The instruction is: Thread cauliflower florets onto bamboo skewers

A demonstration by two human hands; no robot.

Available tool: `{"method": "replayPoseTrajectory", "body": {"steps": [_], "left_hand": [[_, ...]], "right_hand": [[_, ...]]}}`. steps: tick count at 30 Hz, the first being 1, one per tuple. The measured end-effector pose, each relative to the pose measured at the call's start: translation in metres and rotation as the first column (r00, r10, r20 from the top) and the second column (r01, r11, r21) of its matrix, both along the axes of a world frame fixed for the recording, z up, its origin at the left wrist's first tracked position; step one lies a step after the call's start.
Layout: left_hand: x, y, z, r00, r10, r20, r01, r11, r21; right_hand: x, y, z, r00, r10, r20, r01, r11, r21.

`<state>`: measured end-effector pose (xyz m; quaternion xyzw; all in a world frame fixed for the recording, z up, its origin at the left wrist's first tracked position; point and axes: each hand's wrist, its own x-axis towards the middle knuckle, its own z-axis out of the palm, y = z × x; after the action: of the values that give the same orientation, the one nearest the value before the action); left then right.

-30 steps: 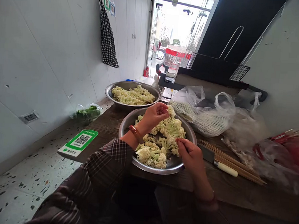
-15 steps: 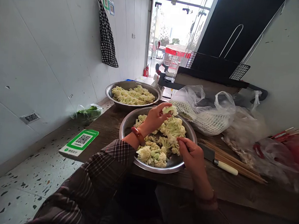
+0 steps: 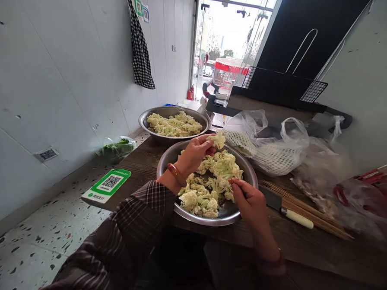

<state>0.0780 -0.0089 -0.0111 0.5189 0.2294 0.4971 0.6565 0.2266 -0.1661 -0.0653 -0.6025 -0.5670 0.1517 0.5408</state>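
A metal bowl (image 3: 205,221) holding cauliflower pieces (image 3: 200,201) stands on the dark wooden table. Above its far side, my left hand (image 3: 197,151) grips a cauliflower floret (image 3: 218,139), with a thin stick showing just below the floret. My right hand (image 3: 249,200) is closed in a pinch over the bowl's right side, at the lower end of what looks like that thin stick. Much of the stick is lost against the cauliflower behind it. Beyond the near bowl, a second metal bowl (image 3: 144,121) holds more cauliflower (image 3: 175,126).
Right of the bowl lie a knife (image 3: 296,217) and a bundle of thin sticks (image 3: 319,216). Plastic bags (image 3: 277,153) fill the table's back right. A green payment card (image 3: 109,184) rests at the left corner. Bagged greens (image 3: 117,149) are beside the wall.
My left hand and the floret have shifted slightly, and the floret is turned differently. More of the stick shows below it. The whole view has moved a little.
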Motion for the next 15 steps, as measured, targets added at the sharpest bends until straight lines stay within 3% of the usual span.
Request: {"method": "replayPoseTrajectory", "body": {"steps": [7, 15], "left_hand": [[-0.0032, -0.0083, 0.0090, 0.999, -0.015, 0.030, 0.018, 0.995, -0.094], [-0.0031, -0.0070, 0.0085, 0.997, 0.070, 0.042, -0.069, 0.997, -0.034]], "right_hand": [[-0.0017, 0.0015, -0.0024, 0.999, -0.018, 0.028, 0.018, 1.000, -0.004], [-0.0023, -0.0003, -0.0017, 0.999, -0.028, 0.035, 0.028, 1.000, 0.002]]}}
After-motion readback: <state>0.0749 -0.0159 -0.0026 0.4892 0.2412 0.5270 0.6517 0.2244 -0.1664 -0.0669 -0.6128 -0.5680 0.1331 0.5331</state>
